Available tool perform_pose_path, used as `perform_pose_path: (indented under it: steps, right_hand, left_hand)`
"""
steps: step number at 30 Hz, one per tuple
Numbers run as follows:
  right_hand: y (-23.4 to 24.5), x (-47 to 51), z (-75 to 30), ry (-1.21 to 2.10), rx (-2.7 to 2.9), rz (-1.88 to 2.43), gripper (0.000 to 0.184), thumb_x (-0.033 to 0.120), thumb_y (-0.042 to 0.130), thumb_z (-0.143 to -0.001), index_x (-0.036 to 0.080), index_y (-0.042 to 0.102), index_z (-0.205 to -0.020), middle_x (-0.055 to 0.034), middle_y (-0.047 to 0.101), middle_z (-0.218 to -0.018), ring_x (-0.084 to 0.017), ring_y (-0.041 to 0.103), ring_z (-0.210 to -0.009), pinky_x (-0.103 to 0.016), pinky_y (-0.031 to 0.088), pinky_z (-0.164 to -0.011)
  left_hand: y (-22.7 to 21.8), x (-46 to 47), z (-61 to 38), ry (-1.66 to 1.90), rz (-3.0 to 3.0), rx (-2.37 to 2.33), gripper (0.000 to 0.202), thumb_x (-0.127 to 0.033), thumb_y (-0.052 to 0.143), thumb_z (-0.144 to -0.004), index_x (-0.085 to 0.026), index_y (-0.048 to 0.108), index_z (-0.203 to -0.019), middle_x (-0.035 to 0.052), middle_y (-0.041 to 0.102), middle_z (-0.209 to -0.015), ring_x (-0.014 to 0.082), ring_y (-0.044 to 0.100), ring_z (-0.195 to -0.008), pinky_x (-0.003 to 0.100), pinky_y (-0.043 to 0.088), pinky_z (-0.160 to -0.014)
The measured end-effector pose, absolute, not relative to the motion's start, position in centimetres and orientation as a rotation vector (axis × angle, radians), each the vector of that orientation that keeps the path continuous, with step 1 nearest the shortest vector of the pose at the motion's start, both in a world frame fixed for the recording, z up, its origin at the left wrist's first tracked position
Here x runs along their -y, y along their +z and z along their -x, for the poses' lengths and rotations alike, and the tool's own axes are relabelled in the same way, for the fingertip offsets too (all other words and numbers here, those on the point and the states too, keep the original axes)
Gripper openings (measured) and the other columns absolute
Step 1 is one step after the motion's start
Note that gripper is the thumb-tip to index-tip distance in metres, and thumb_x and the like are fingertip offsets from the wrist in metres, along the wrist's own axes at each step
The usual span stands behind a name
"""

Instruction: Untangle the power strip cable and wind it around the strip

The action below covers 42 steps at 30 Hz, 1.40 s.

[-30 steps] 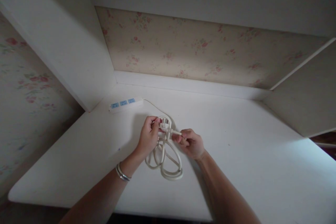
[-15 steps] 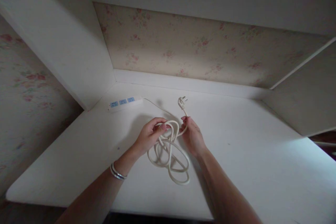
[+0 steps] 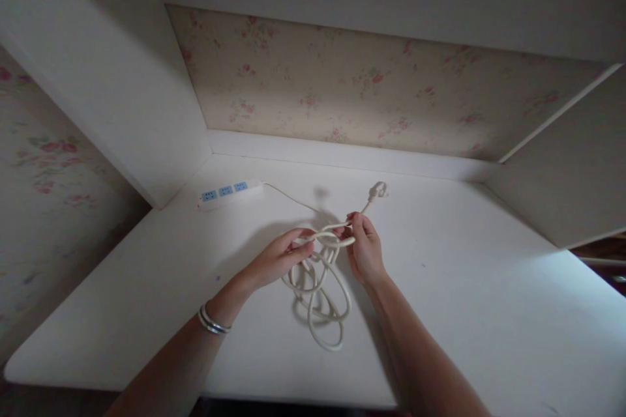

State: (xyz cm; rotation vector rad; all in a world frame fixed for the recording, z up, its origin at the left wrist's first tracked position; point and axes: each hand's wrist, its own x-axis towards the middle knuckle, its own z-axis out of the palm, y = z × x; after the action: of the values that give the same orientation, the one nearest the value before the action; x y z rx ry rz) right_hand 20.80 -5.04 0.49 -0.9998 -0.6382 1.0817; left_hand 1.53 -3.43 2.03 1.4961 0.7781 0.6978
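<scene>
Left hand (image 3: pixel 283 257): grip narrowed, holding the looped cord (image 3: pixel 349 300);
Right hand (image 3: pixel 366 249): grip pinching the cord near its plug (image 3: pixel 378 191);
Cord: over the counter (image 3: pixel 464 313), right of the power strip (image 3: pixel 229 193);
Plug: farther right of that strip

Left hand (image 3: pixel 278 258), right hand (image 3: pixel 366 251) (both curled)

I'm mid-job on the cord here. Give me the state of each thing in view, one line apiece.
Left hand: closed on loops of the cord.
Right hand: gripping the cord just below the plug.
Cord: loosely looped, hanging between the hands.
Plug: free, not inserted.
Power strip: lying on the white desktop, three sockets facing up, no plug in them.
</scene>
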Motion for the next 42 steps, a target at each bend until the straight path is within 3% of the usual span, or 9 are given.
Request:
perform_pose_path:
  steps: [6, 12, 16, 24, 27, 31, 37, 40, 42]
  right_hand:
    - [0.9, 4.9, -21.6, 1.115, 0.496, 0.886, 0.032, 0.045, 0.074, -0.073, 0.022, 0.062, -0.092, 0.0009, 0.066, -0.078, -0.011, 0.064, -0.074, -0.024, 0.054, -0.074]
    - [0.8, 4.3, -22.6, 1.124, 0.397, 0.738, 0.024, 0.036, 0.075, -0.074, 0.022, 0.065, -0.090, 0.0026, 0.066, -0.091, -0.005, 0.058, -0.062, -0.019, 0.054, -0.064]
    - [0.5, 4.2, -22.7, 1.189, 0.398, 0.712, 0.021, 0.036, 0.074, -0.075, 0.024, 0.065, -0.090, 0.0036, 0.066, -0.091, -0.003, 0.050, -0.054, -0.018, 0.049, -0.054]
    - [0.2, 5.1, -20.9, 1.451, 0.628, 0.846, 0.022, 0.035, 0.070, -0.079, 0.019, 0.065, -0.093, 0.0026, 0.059, -0.070, -0.006, 0.049, -0.057, -0.018, 0.041, -0.055]
    - [0.7, 5.7, -20.6, 1.587, 0.744, 0.869, 0.022, 0.033, 0.068, -0.079, 0.017, 0.066, -0.095, 0.0004, 0.060, -0.071, -0.009, 0.050, -0.059, -0.021, 0.041, -0.057]
    - [1.2, 6.0, -20.6, 1.703, 0.880, 0.918, 0.022, 0.027, 0.067, -0.076, 0.014, 0.068, -0.094, -0.0019, 0.061, -0.071, -0.011, 0.051, -0.062, -0.023, 0.039, -0.059]
    - [1.4, 6.4, -20.5, 1.668, 1.019, 0.951, 0.034, 0.044, 0.063, -0.079, 0.014, 0.066, -0.094, 0.0008, 0.054, -0.062, -0.011, 0.046, -0.061, -0.024, 0.037, -0.061]
    - [1.7, 6.9, -20.1, 1.582, 1.196, 1.053, 0.054, 0.027, 0.077, -0.064, 0.018, 0.059, -0.114, 0.0054, 0.052, -0.067, -0.010, 0.045, -0.062, -0.023, 0.036, -0.062]
    - [1.9, 7.2, -20.0, 1.511, 1.301, 1.121, 0.056, 0.017, 0.073, -0.063, 0.019, 0.057, -0.117, 0.0060, 0.054, -0.071, -0.010, 0.046, -0.065, -0.023, 0.038, -0.065]
  left_hand:
    - [1.1, 3.0, -1.6, 0.594, -1.700, -0.925, 0.042, -0.054, 0.049, -0.085, -0.016, 0.066, -0.078, -0.0026, 0.051, -0.057, 0.0099, 0.043, -0.050, 0.020, 0.029, -0.046]
    - [0.3, 1.8, -1.2, 0.797, -1.740, -1.187, 0.045, -0.054, 0.044, -0.086, -0.016, 0.063, -0.071, -0.0013, 0.055, -0.060, 0.0125, 0.048, -0.056, 0.022, 0.032, -0.051]
    - [0.4, 1.7, -1.2, 0.838, -1.830, -1.294, 0.047, -0.054, 0.043, -0.086, -0.016, 0.059, -0.064, -0.0032, 0.048, -0.053, 0.0115, 0.044, -0.053, 0.022, 0.029, -0.050]
    - [1.0, 2.4, -1.6, 0.863, -1.913, -1.139, 0.043, -0.048, 0.037, -0.092, -0.016, 0.063, -0.080, 0.0002, 0.059, -0.067, 0.0132, 0.053, -0.063, 0.022, 0.036, -0.058]
    - [1.1, 2.5, -1.6, 0.902, -1.994, -1.184, 0.039, -0.044, 0.037, -0.094, -0.017, 0.062, -0.080, -0.0001, 0.059, -0.067, 0.0127, 0.052, -0.064, 0.022, 0.037, -0.059]
    - [1.0, 2.6, -1.6, 0.962, -2.071, -1.260, 0.031, -0.040, 0.039, -0.094, -0.020, 0.063, -0.094, 0.0025, 0.067, -0.085, 0.0142, 0.059, -0.076, 0.023, 0.040, -0.068]
    - [0.9, 2.9, -1.6, 0.963, -2.181, -1.314, 0.030, -0.037, 0.038, -0.095, -0.022, 0.063, -0.101, 0.0044, 0.069, -0.096, 0.0163, 0.062, -0.085, 0.025, 0.042, -0.076]
    - [0.8, 2.9, -1.6, 0.977, -2.191, -1.345, 0.029, -0.037, 0.039, -0.095, -0.022, 0.064, -0.100, 0.0043, 0.070, -0.094, 0.0162, 0.063, -0.085, 0.025, 0.043, -0.077]
    - [0.8, 2.8, -1.6, 0.995, -2.185, -1.373, 0.029, -0.036, 0.039, -0.095, -0.022, 0.064, -0.100, 0.0046, 0.070, -0.093, 0.0159, 0.063, -0.084, 0.025, 0.043, -0.077]
